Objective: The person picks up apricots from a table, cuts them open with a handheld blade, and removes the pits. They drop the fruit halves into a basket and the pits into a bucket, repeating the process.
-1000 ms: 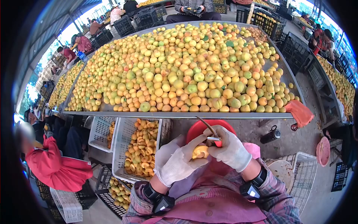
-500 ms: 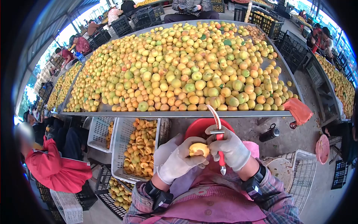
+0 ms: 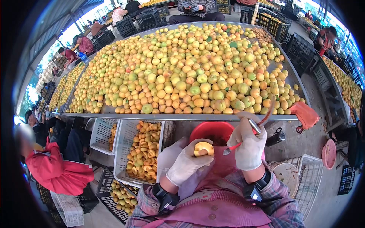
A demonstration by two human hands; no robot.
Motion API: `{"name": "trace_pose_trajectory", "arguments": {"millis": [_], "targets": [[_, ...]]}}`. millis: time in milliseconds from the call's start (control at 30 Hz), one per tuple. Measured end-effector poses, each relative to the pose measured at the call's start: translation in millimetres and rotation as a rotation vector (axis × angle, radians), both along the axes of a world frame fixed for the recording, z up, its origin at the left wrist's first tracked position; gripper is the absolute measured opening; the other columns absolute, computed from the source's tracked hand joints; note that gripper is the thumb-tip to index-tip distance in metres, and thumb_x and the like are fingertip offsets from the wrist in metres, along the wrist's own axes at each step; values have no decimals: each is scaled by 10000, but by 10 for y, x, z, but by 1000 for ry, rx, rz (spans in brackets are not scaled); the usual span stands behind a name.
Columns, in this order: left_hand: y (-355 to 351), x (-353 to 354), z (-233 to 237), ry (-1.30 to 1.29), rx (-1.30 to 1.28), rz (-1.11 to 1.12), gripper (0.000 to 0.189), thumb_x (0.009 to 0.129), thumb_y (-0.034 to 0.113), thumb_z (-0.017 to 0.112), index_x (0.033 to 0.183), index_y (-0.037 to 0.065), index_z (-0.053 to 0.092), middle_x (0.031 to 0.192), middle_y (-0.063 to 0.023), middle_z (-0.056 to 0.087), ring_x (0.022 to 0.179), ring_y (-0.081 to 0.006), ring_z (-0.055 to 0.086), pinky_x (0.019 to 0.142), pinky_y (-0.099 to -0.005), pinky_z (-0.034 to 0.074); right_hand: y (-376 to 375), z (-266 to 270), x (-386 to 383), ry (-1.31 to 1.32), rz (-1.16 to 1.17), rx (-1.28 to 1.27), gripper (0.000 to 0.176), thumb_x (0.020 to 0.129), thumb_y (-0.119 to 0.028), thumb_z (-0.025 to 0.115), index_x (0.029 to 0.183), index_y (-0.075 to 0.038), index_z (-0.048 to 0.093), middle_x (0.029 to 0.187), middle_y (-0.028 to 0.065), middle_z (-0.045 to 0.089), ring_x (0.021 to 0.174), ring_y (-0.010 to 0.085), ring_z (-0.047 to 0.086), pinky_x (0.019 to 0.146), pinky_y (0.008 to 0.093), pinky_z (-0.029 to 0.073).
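My left hand (image 3: 188, 163), in a pale work glove, is closed around a cut apricot (image 3: 203, 149), its orange flesh facing up. To the right, my gloved right hand (image 3: 248, 146) grips a red-handled peeler (image 3: 255, 126). Its metal band and a curved reddish strip stick out above the fingers, and a pointed metal tip shows at the lower left of the hand. The peeler and the apricot are apart. Beyond both hands, a red bucket (image 3: 195, 131) stands under the edge of the metal table (image 3: 171, 116), with dark bits inside.
Whole apricots (image 3: 171, 76) are heaped on the table. A white crate (image 3: 118, 159) of apricot halves stands at left, above a black crate (image 3: 104, 186). An orange bag (image 3: 305, 114) hangs off the table corner. A dark flask (image 3: 275, 136) and white basket (image 3: 310, 178) are at right. Co-workers sit around.
My right hand has moved right, away from the apricot, turning the peeler so its tip points lower left. The red bucket is more exposed. My left hand stays nearly in place with the apricot.
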State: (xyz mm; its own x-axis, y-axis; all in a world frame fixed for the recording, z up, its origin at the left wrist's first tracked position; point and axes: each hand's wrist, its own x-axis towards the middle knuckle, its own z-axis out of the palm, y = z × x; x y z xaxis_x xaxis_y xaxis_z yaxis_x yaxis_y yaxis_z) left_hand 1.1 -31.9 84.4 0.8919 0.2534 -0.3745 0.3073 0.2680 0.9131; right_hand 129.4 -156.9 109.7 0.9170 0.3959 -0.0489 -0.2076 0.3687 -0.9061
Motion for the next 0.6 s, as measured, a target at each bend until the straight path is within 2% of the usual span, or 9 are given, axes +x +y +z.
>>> {"name": "trace_pose_trajectory", "arguments": {"millis": [100, 167, 267, 333, 367, 500, 567, 600], "targets": [[-51, 35, -55, -42, 73, 20, 388, 824, 94, 716, 1183, 53, 574, 954, -14, 619, 839, -89, 585, 739, -237, 486, 85, 124, -93, -47, -47, 96, 174, 981, -133, 475, 1071, -17, 567, 533, -23, 340, 401, 95, 345, 394, 282, 338], [-76, 52, -63, -45, 81, 32, 361, 817, 104, 728, 1142, 40, 586, 942, -9, 623, 864, -86, 581, 775, -243, 482, 144, 121, -149, -66, -48, 151, 171, 978, -127, 474, 1072, -15, 562, 530, -25, 336, 398, 96, 341, 393, 283, 332], [-136, 71, -32, -46, 96, 72, 334, 819, 101, 729, 1114, 30, 591, 940, -13, 627, 848, -84, 580, 767, -245, 485, 181, 116, -222, -87, -51, 213, 162, 967, -106, 478, 1071, -15, 562, 520, -25, 330, 395, 99, 338, 391, 288, 320], [-175, 78, -50, -55, 95, 97, 317, 820, 101, 729, 1097, 25, 593, 935, -16, 631, 842, -85, 582, 763, -249, 487, 167, 5, -224, -83, -38, 236, 159, 882, 30, 560, 1011, 9, 651, 639, 35, 566, 523, 100, 546, 484, 263, 425], [-191, 80, -60, -65, 93, 122, 302, 822, 100, 729, 1080, 20, 594, 929, -20, 635, 837, -86, 583, 760, -253, 489, 231, -99, -236, -299, -80, 133, 148, 950, -79, 496, 1042, -20, 596, 527, -12, 357, 409, 108, 359, 402, 282, 318], [-207, 83, -147, -119, 220, 142, 287, 824, 102, 728, 1062, 17, 592, 914, -25, 642, 828, -88, 585, 760, -265, 494, 216, -109, -304, -244, -27, 197, 146, 937, -39, 486, 1014, -13, 607, 541, 2, 414, 422, 114, 395, 413, 281, 344], [-221, 74, -237, -149, 167, 179, 300, 814, 112, 738, 1060, 20, 591, 908, -37, 646, 834, -93, 589, 766, -273, 498, 194, -170, -314, -501, -51, 97, 156, 908, 1, 496, 1007, -2, 615, 585, 35, 509, 462, 129, 478, 452, 282, 408], [-229, 74, -265, -149, 164, 179, 300, 814, 112, 738, 1060, 20, 591, 908, -37, 646, 834, -93, 589, 766, -273, 498, 179, -190, -324, -501, -51, 94, 156, 908, 1, 496, 1007, -2, 615, 585, 35, 509, 462, 129, 478, 452, 282, 408]]}}
